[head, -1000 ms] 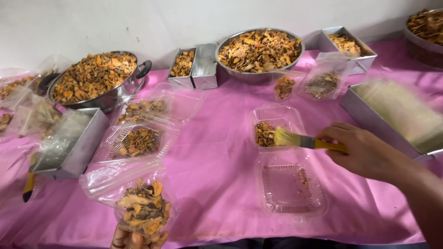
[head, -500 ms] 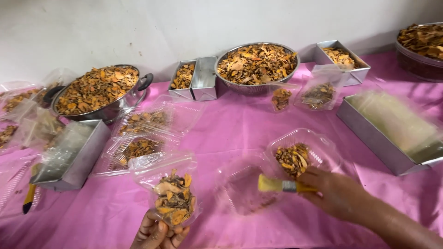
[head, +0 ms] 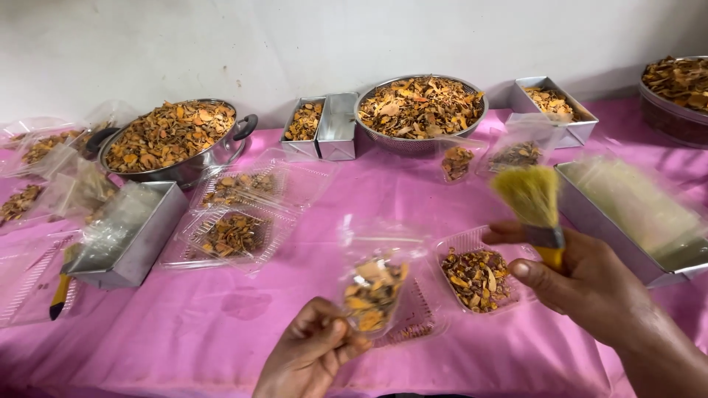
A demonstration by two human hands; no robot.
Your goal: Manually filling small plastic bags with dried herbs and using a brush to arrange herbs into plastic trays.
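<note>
We see our left hand (head: 313, 354) at the table's near edge, its fingers pinched on the bottom of a clear bag (head: 375, 284) partly filled with dried orange and yellow chips; the bag stands upright above a clear clamshell (head: 417, 324) that lies open on the pink cloth (head: 221, 324). Our right hand (head: 590, 284), farther right along the near edge, is closed around the yellow handle of a brush (head: 535, 203), bristles pointing up and away from the table. Just left of that hand, the clamshell's other half, a tray (head: 479, 273), holds a heap of mixed chips. Toward the left side lie two more filled clamshells (head: 240, 214), and beside them a metal tin (head: 129, 243) with plastic bags in it. Along the far edge we see a pot (head: 173, 144) heaped with chips, two small tins (head: 321, 129) touching each other, a round bowl (head: 420, 107) of chips and another tin (head: 553, 107). A long tin (head: 627, 214) of clear bags sits at the right edge, just beyond our right hand.
</note>
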